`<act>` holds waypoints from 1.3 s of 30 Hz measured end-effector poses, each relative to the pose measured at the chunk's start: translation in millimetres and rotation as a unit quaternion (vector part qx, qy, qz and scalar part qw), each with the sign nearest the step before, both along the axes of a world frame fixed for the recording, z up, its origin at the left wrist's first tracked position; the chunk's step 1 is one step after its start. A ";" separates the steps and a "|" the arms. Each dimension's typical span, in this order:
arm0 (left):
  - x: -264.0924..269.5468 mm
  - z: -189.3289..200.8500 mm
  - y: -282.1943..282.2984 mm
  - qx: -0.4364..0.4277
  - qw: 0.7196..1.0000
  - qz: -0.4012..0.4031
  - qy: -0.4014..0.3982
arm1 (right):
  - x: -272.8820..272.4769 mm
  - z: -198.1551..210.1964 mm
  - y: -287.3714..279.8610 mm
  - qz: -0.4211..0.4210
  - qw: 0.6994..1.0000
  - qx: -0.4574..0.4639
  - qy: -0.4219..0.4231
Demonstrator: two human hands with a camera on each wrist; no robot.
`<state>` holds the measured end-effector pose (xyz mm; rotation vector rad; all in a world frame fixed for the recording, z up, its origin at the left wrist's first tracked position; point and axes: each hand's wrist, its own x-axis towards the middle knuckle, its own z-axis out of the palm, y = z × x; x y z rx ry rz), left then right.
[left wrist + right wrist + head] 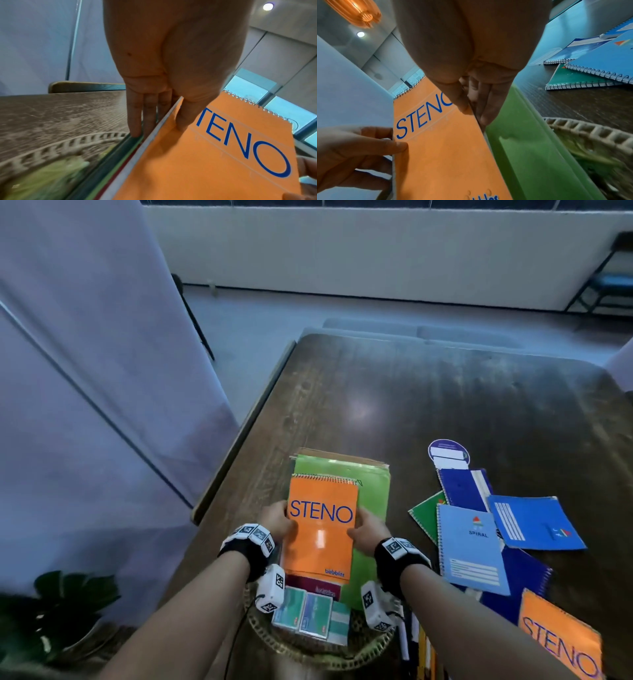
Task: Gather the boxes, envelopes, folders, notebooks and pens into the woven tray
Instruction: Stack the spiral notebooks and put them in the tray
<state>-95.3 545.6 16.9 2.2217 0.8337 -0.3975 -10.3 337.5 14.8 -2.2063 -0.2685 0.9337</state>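
An orange STENO notebook [320, 529] [223, 155] [440, 142] lies on top of the green folders [371, 498] [518, 148] stacked over the woven tray [301, 648] [65, 143] [590, 132]. My left hand [275, 520] [171, 81] pinches its left edge, thumb on the cover and fingers below. My right hand [368, 530] [471, 81] pinches its right edge the same way. Small teal boxes [308, 616] sit in the tray's near part. Blue, green and light-blue spiral notebooks [479, 529] [590, 70] and a second orange STENO notebook [561, 642] lie on the table to the right. Pens [406, 638] lie beside the tray.
The dark wooden table [428, 405] stretches away beyond the stack. A round purple card [448, 451] lies behind the blue notebooks. A pale curtain [85, 371] hangs at the left, with a potted plant [65, 611] below it.
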 end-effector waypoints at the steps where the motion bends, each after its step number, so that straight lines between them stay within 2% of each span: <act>1: -3.9 -6.0 2.0 0.014 1.000 -0.003 0.013 | -3.7 -4.9 3.5 0.005 1.000 -0.011 0.006; 5: -13.5 -26.2 5.7 0.064 0.997 -0.013 0.040 | -12.1 -20.0 10.4 0.036 0.997 -0.073 0.012; 9: -20.1 -41.0 3.5 0.083 0.996 0.015 0.017 | -10.2 -33.6 11.6 0.045 0.990 -0.136 -0.016; 15: -23.5 -54.2 -1.1 0.066 0.995 0.062 -0.029 | -10.6 -53.3 17.3 0.010 0.994 -0.109 0.016; 20: -22.6 -53.8 1.3 0.100 0.994 0.040 -0.036 | -7.8 -50.8 28.1 0.038 0.983 -0.178 -0.030; 23: -18.9 -51.1 1.4 0.100 0.994 0.034 -0.019 | -7.6 -51.7 31.4 0.071 0.969 -0.231 -0.052; 33: -9.4 -55.4 8.2 0.101 0.994 -0.001 0.034 | -5.9 -61.9 27.4 0.056 0.972 -0.225 -0.038; 36: -6.0 -48.5 9.1 0.119 0.990 -0.032 0.073 | -3.0 -60.9 26.6 0.077 0.970 -0.230 -0.032; 39: 0.1 -33.4 8.9 0.173 0.973 -0.096 0.119 | -0.4 -56.3 19.1 0.094 0.966 -0.240 -0.013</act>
